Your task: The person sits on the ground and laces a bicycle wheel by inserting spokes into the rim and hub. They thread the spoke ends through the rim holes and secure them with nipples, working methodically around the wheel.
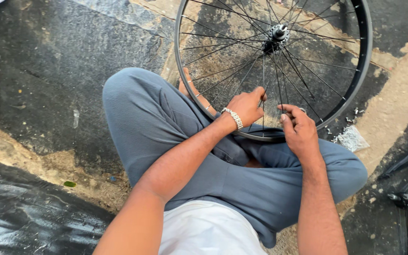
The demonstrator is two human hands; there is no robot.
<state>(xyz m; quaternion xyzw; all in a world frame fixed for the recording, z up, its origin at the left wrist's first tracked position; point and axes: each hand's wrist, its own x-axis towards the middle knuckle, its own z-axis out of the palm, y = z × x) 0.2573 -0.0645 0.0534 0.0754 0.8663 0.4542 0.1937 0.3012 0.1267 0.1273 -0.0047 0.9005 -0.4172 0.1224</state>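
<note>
A bare black metal bicycle wheel rim (366,61), laced with thin dark wire spokes (223,71), fills the upper middle and upper right of the frame, its lowest arc resting across the lap of a person seated cross-legged in grey-blue ribbed trousers (152,123). The silver and black hub (278,34) sits near the top of the frame, slightly right of centre, with spokes fanning out from it to the rim. The left hand (247,106), wearing a silver chain bracelet (233,117) at the wrist, is in the middle of the frame, its fingers curled and closed around one of the spokes just above the lower part of the rim. The right hand (300,128) lies just beside it to the right, the fingers bent together over the rim's lower edge, thumb and fingertips pinched on something small at a spoke; what exactly it pinches is too small to tell. A bare foot (190,89) shows behind the spokes at the left inner side of the wheel. A small pile of loose silver metal pieces (350,137) lies on the dusty sandy ground (397,104) at the right, just outside the rim. A white shirt hem (208,229) shows at the bottom centre, and dark cracked pavement (48,61) covers the upper left.
</note>
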